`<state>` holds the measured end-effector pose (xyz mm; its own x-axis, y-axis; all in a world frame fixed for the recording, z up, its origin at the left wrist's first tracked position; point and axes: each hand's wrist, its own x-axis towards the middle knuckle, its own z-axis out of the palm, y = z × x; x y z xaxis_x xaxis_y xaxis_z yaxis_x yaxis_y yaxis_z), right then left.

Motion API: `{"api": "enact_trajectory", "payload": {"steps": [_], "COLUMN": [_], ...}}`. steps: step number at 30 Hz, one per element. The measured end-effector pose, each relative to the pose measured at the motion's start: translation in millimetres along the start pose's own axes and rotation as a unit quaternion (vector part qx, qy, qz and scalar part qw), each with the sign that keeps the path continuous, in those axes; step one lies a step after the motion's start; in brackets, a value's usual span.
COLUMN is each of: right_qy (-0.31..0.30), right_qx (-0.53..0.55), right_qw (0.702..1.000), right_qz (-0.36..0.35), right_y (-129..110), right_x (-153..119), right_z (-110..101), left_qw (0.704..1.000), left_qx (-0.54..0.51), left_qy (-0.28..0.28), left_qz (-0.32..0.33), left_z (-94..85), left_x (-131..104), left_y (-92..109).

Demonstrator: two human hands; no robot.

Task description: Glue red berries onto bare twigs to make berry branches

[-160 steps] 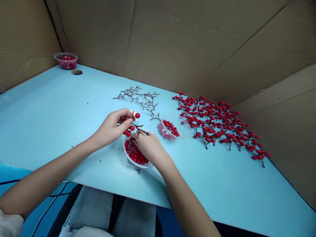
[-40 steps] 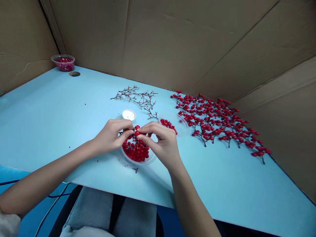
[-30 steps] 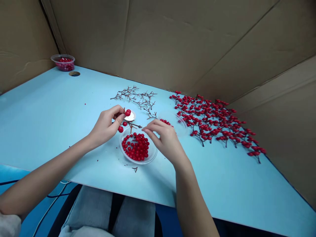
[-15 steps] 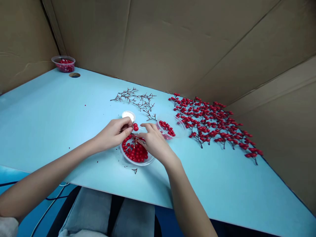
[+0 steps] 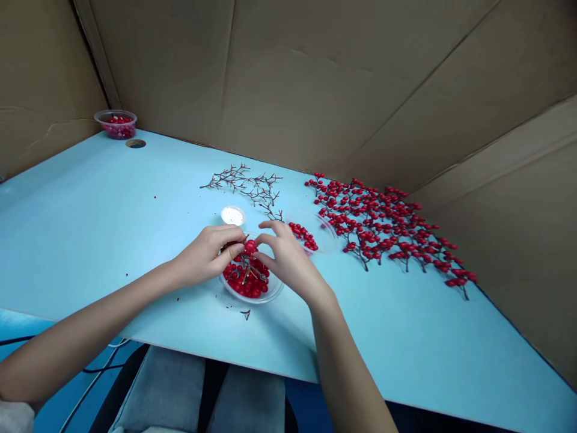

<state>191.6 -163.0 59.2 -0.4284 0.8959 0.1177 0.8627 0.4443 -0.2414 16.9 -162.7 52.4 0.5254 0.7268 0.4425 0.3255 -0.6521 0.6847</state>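
My left hand is closed in a pinch on a thin artificial berry twig, partly hidden by the fingers. A red berry on it stands out just past the fingertips. Beside that berry is my right hand, its thumb and fingers curved and apart; whether the tips touch the berry I cannot tell. Below both hands sits a clear round bowl holding many loose red berries. Some small bare twig pieces show above those berries.
A small white-filled cup stands behind my left hand. Bare branches lie farther back. Another berry tub sits right, near many berry-covered branches. A third tub is at the far left corner. Cardboard walls enclose the table.
My right hand has lifted slightly from over the bowl, its fingers spreading near the berry at my left fingertips. My left hand has lowered a little, uncovering the white cup.
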Motion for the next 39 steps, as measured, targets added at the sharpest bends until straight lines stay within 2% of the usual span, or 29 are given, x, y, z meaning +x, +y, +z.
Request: {"api": "enact_trajectory", "payload": {"steps": [3, 6, 9, 14, 24, 39], "right_qy": [0.067, 0.13, 0.162, 0.156, 0.137, 0.111], "right_qx": [0.098, 0.186, 0.23, 0.256, 0.237, 0.258], "right_qw": [0.993, 0.973, 0.957, 0.95, 0.954, 0.949], "right_qz": [-0.012, -0.041, -0.069, -0.093, -0.12, -0.141], "right_y": [3, -2, -8, -12, -11, -9], "right_x": [-6, -8, -8, -8, -9, -12], "right_z": [-11, -17, -17, -13, -17, -15], "left_qw": [1.0, 1.0, 0.999, 0.999, 0.994, 0.989], "left_qx": [-0.008, -0.004, -0.003, 0.01, 0.083, 0.093], "left_qy": [-0.009, -0.021, -0.034, -0.04, -0.045, -0.071], "left_qz": [0.0, 0.002, 0.001, 0.007, 0.059, 0.09], "left_z": [-0.4, -0.4, -0.1, 1.6, 4.4, 5.1], "left_x": [0, -1, -1, -1, -2, -4], "left_y": [1, 0, 0, -1, -6, -7]}}
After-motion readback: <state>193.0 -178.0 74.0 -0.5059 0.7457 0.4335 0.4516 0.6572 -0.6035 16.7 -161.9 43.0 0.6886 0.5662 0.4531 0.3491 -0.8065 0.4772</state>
